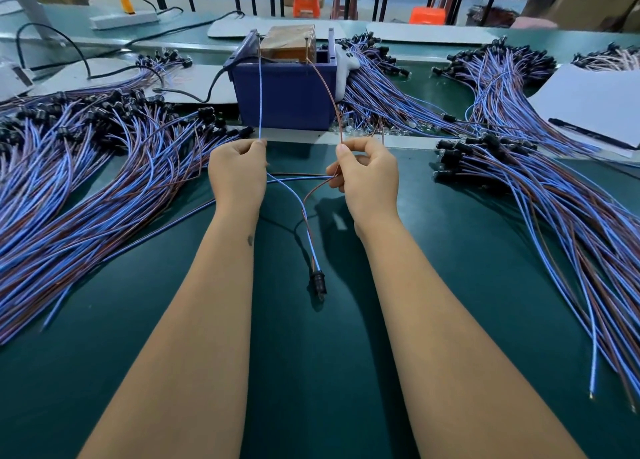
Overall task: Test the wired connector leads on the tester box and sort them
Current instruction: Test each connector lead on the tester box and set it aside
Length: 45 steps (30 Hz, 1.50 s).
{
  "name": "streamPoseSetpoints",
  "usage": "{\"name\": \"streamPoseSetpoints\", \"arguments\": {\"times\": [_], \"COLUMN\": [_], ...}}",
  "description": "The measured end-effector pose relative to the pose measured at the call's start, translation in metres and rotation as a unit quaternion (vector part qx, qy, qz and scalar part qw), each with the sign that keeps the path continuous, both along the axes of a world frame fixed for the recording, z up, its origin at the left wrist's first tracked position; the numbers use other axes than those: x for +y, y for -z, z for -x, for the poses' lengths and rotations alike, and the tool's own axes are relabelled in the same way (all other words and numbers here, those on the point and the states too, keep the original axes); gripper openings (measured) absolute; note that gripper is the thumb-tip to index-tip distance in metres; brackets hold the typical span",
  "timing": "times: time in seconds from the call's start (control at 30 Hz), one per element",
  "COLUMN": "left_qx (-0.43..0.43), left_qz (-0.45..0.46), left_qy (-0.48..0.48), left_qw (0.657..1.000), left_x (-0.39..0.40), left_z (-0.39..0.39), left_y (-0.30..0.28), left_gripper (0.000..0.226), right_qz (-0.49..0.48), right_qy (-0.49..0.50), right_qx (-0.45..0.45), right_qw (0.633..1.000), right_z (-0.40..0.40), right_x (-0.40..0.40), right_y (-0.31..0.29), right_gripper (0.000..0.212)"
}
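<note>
Leads in play number one: two wires, one black connector (318,280) hanging at 6 o'clock. Our left hand (239,174) pinches the blue wire (260,95), our right hand (369,178) pinches the brown wire (325,88); both rise toward 12 o'clock to the tester box (284,98). Lead heaps (86,167) flank us.

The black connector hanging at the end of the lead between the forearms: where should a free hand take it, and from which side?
Judging by its pose, grip the black connector across its body, just below where the blue and brown wires enter. Come from the near side, low between the forearms: its tip points toward the person, and the wires run up to the left hand and right hand.
</note>
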<state>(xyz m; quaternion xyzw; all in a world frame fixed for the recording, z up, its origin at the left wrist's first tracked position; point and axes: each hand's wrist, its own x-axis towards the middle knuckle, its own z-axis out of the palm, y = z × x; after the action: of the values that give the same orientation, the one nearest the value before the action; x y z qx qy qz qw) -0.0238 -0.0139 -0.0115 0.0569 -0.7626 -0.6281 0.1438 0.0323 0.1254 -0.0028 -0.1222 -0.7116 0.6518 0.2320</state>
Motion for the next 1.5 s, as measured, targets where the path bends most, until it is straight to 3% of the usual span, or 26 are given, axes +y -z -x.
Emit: {"name": "streamPoseSetpoints", "arguments": {"times": [0.17,0.37,0.77,1.3,1.5], "left_qx": [0.011,0.013,-0.004,-0.004,0.005], "left_qz": [-0.014,-0.008,-0.043,-0.047,-0.099], "left_qy": [0.005,0.017,0.014,0.015,0.085], "left_qw": [1.0,1.0,0.999,0.999,0.991], "left_x": [-0.0014,-0.0003,-0.0023,-0.0028,0.0002], "left_z": [0.0015,0.0007,0.005,0.0027,-0.0028], "left_y": [0.0004,-0.0003,0.0007,-0.0006,-0.0049], "left_gripper": [0.032,0.014,0.025,0.02,0.02], "right_qz": [0.003,0.0,0.002,-0.015,-0.02], "right_qy": [-0.001,-0.004,-0.004,-0.002,0.007], "right_qx": [-0.002,0.0,-0.003,-0.004,0.021], "right_qw": [1.0,1.0,1.0,1.0,1.0], "right_z": [0.0001,-0.0003,-0.0012,0.0004,-0.0017], "right_x": [0.0001,0.0009,-0.0003,-0.0004,-0.0022], "right_y": [0.0,0.0002,0.0008,0.0022,0.0017], "right_gripper": [0.015,0.015,0.014,0.015,0.017]}}
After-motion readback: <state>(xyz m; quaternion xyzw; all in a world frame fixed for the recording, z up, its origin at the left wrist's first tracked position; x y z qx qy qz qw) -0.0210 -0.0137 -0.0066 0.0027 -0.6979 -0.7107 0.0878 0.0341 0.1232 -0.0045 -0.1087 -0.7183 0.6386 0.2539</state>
